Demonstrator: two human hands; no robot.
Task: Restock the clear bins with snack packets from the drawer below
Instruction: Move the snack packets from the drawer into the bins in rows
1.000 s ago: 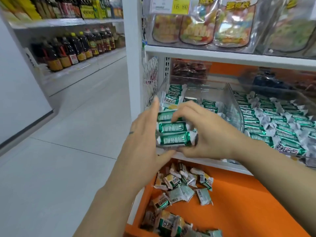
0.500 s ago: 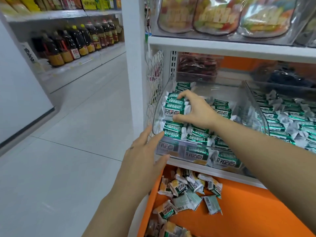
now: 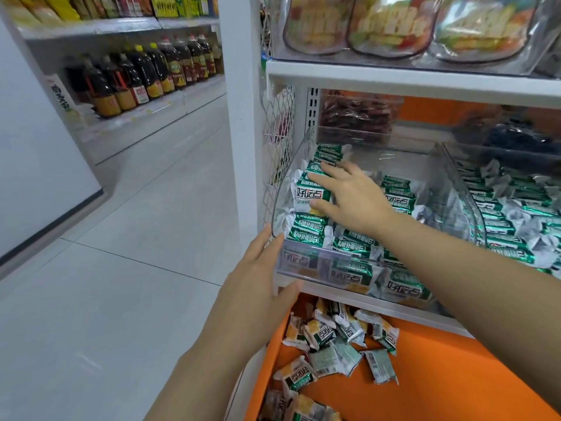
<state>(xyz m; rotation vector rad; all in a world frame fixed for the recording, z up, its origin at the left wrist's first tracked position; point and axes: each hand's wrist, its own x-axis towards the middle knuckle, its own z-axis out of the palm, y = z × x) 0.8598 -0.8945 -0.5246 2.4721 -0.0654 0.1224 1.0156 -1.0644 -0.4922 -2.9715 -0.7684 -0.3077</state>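
The pale tiled floor filled the left of the view, with dark bottles ranged on far shelves. On the right stood a white shelf, and under it, pulled out, the orange drawer. Two clear bins sat side by side on the lower shelf board just above the drawer: the left clear bin and the right clear bin, their walls close together. The left hand lay against the front left corner of the left clear bin, fingers straight, thumb under the front wall, holding nothing. The right hand reached inside that bin, fingers spread and flat on the rows of packets there, gripping none. Green-and-white snack packets lay in rows in the left clear bin; more of them filled the right clear bin. A loose heap of packets lay at the near left end of the drawer.
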